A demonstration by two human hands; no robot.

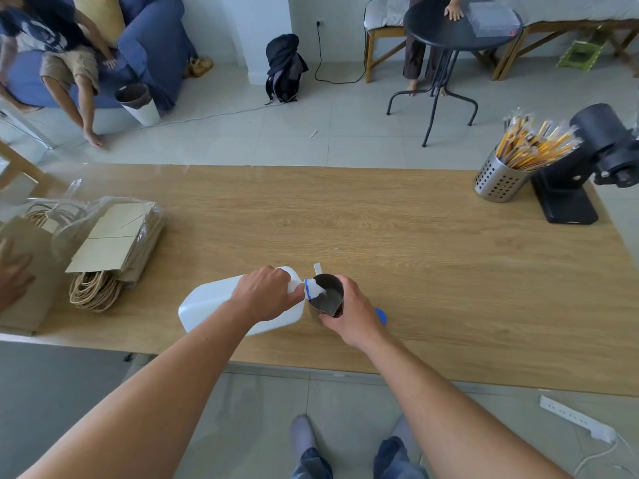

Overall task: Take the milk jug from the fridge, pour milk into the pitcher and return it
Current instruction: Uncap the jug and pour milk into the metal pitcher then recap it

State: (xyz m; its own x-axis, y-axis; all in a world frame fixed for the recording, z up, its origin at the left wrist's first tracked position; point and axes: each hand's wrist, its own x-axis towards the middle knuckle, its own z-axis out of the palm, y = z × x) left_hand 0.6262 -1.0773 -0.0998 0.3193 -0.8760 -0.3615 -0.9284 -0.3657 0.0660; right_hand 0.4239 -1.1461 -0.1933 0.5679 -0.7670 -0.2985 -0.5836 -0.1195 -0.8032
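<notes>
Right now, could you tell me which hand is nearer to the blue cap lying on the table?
The right hand. It grips the pitcher, and the blue cap peeks out just beyond it. The left hand holds the tilted milk jug, across the pitcher from the cap.

A perforated steel holder [498, 183] packed with wrapped straws [529, 146] stands at the wooden table's [380, 229] far right, touching a black grinder [587, 167]. On the left lies a plastic-wrapped bundle of paper bags [114, 243] with rope handles. Beyond are a blue sofa [152, 46], a lined bin [138, 103], a black backpack [285, 67] and a round black table [446, 25].
</notes>
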